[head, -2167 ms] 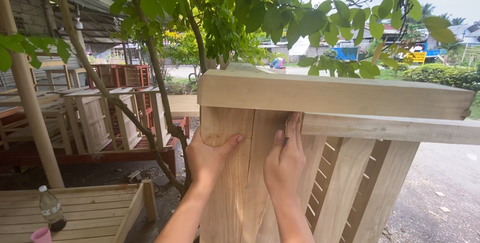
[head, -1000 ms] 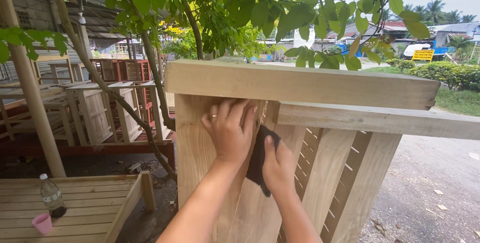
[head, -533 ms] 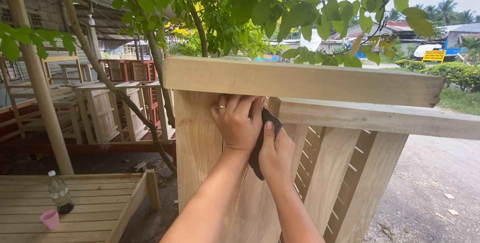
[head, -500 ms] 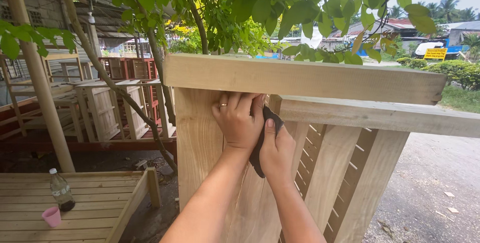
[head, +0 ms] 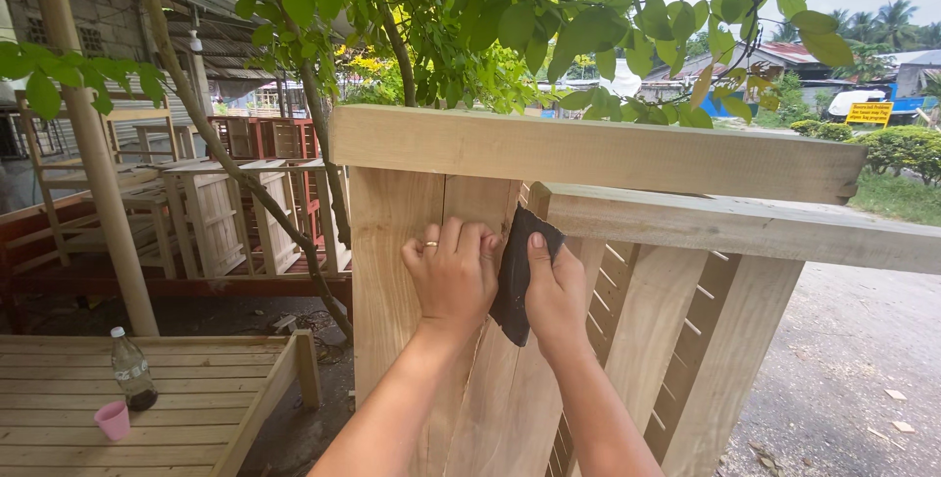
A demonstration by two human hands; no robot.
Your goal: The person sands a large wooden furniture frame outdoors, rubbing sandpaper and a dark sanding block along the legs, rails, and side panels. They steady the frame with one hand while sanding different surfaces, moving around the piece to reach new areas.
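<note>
Bottle (head: 129, 369) and cup (head: 113, 420) on bench (head: 206, 389)

Dark sanding sheet (head: 517, 276) half hidden behind right hand (head: 557, 296); wooden frame (head: 588, 242) cut off at bottom edge.

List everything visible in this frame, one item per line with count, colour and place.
wooden frame: one, pale bare wood, upright at centre, slats running right
dark sanding sheet: one, black, pressed on the frame's vertical board
wooden pallet bench: one, pale wood, lower left
plastic bottle: one, clear with dark liquid, standing on the bench
cup: one, pink, beside the bottle
post: one, light brown, left
stacked furniture: several pieces, pale and red, behind the post
tree: one, green leaves, overhead
yellow sign: one, far right
ring: one, on a left finger
left hand: flat on the board, touching the sheet's edge
right hand: grip pressing the sheet
</note>
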